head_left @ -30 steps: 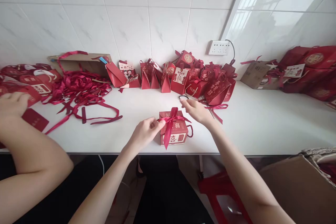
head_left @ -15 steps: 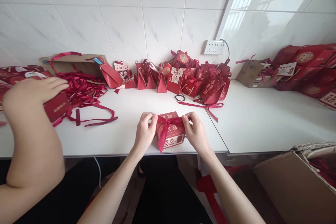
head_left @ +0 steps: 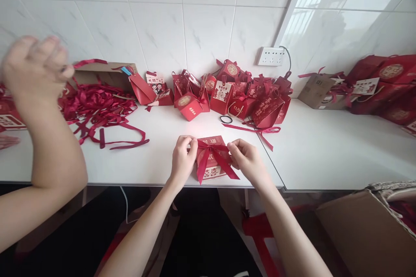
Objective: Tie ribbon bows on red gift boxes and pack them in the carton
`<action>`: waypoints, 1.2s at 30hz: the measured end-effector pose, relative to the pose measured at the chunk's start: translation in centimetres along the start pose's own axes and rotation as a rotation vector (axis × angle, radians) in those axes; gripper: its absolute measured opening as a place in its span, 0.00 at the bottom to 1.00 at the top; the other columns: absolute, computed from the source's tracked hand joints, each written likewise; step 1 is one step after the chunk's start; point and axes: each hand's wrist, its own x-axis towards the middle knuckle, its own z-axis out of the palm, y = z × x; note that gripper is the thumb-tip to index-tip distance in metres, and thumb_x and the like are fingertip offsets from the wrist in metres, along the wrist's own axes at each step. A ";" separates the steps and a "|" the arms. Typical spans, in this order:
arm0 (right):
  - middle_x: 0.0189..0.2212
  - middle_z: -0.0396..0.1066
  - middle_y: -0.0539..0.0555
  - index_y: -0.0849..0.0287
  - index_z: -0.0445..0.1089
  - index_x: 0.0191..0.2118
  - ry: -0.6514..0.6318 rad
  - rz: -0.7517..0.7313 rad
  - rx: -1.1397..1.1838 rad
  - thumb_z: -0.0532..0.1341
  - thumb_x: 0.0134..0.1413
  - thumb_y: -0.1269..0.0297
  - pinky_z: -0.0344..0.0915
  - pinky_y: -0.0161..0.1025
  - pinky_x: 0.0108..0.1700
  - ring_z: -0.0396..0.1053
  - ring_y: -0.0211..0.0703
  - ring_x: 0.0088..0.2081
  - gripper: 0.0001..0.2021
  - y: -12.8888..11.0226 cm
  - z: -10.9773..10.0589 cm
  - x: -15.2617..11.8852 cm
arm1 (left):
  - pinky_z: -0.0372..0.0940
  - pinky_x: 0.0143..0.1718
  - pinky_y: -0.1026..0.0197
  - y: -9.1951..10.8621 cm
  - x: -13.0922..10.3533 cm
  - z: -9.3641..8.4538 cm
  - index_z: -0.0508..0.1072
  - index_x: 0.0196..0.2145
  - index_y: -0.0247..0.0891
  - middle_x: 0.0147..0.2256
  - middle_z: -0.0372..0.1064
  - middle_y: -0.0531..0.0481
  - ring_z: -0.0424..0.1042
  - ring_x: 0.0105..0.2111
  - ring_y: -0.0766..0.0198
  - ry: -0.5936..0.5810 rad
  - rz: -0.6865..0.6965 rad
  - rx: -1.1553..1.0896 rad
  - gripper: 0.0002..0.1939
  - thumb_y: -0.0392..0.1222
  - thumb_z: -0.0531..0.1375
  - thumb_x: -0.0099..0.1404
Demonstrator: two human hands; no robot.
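Observation:
A red gift box [head_left: 211,174] with gold lettering and a white panel stands at the table's front edge. Across its top lies a dark red ribbon [head_left: 212,149] tied in a bow, its two tails spreading down over the front. At the bow's left side my left hand [head_left: 185,156] is closed, thumb and forefinger pinching the ribbon. My right hand [head_left: 246,158] pinches the ribbon on the opposite side.
Behind stand several red gift boxes [head_left: 222,97] and a small red box [head_left: 188,106]. Left are a ribbon pile [head_left: 94,104] and a co-worker's blurred raised hand [head_left: 35,67]. A black hair tie [head_left: 225,119], loose ribbon [head_left: 263,130] and cardboard box [head_left: 364,225] are also around.
The bow's second tail now hangs down at the right front. The co-worker's hand has risen, and a small red box now sits before the back row. My view has shifted slightly left.

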 end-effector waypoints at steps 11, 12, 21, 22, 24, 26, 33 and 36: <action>0.20 0.59 0.46 0.58 0.58 0.25 0.107 0.097 0.389 0.59 0.49 0.45 0.54 0.33 0.25 0.55 0.34 0.21 0.20 3.6 1.7 0.3 | 0.65 0.36 0.63 0.0 -1.0 0.9 0.65 0.25 0.38 0.38 0.64 0.47 0.67 0.38 0.63 0.106 -0.136 -0.081 0.11 0.44 0.51 0.62; 0.20 0.60 0.47 0.58 0.58 0.25 0.107 0.097 0.425 0.59 0.49 0.46 0.55 0.34 0.26 0.56 0.34 0.22 0.19 3.7 1.8 0.1 | 0.65 0.36 0.63 0.0 -1.0 0.9 0.65 0.25 0.38 0.38 0.63 0.47 0.67 0.37 0.63 0.121 -0.148 -0.077 0.11 0.44 0.51 0.62; 0.54 0.55 0.60 0.54 0.54 0.54 -0.247 -0.322 -0.166 0.65 0.43 0.50 0.62 0.49 0.50 0.58 0.53 0.53 0.34 2.4 -3.4 0.6 | 0.66 0.33 0.63 0.6 -0.4 0.0 0.64 0.25 0.38 0.30 0.64 0.51 0.67 0.33 0.64 -0.038 -0.075 -0.052 0.10 0.45 0.54 0.61; 0.59 0.48 0.61 0.53 0.48 0.58 -0.314 -0.363 -0.250 0.67 0.40 0.53 0.58 0.53 0.55 0.51 0.55 0.58 0.41 2.4 -3.5 1.1 | 0.67 0.33 0.64 0.9 -0.5 0.0 0.64 0.27 0.38 0.31 0.64 0.50 0.68 0.34 0.64 -0.036 -0.054 -0.055 0.09 0.45 0.54 0.61; 0.60 0.45 0.62 0.52 0.41 0.62 -0.423 -0.392 -0.335 0.68 0.38 0.58 0.54 0.55 0.58 0.48 0.55 0.61 0.48 2.7 -3.0 1.8 | 0.68 0.32 0.64 1.5 -0.9 0.1 0.65 0.29 0.38 0.32 0.64 0.49 0.69 0.36 0.64 0.014 0.036 -0.073 0.07 0.43 0.55 0.62; 0.57 0.48 0.62 0.53 0.39 0.63 -0.382 -0.463 -0.325 0.67 0.40 0.61 0.56 0.54 0.58 0.52 0.54 0.59 0.47 3.2 -1.9 1.9 | 0.69 0.36 0.62 2.2 -1.9 0.1 0.66 0.30 0.38 0.34 0.63 0.49 0.69 0.39 0.63 0.104 0.239 -0.056 0.04 0.40 0.56 0.63; 0.55 0.46 0.61 0.48 0.44 0.62 0.324 -0.871 -0.327 0.63 0.49 0.64 0.56 0.62 0.57 0.48 0.58 0.61 0.37 3.5 -1.0 -2.1 | 0.63 0.47 0.52 5.8 -6.0 0.2 0.72 0.31 0.38 0.28 0.64 0.53 0.66 0.36 0.64 0.233 1.106 0.202 0.06 0.31 0.64 0.54; 0.56 0.47 0.61 0.46 0.45 0.62 0.376 -0.856 -0.386 0.64 0.49 0.62 0.55 0.64 0.56 0.48 0.60 0.61 0.37 2.7 -2.3 -3.9 | 0.63 0.44 0.56 7.4 -6.5 0.0 0.72 0.29 0.40 0.26 0.62 0.53 0.65 0.34 0.66 0.240 1.141 0.159 0.04 0.33 0.63 0.56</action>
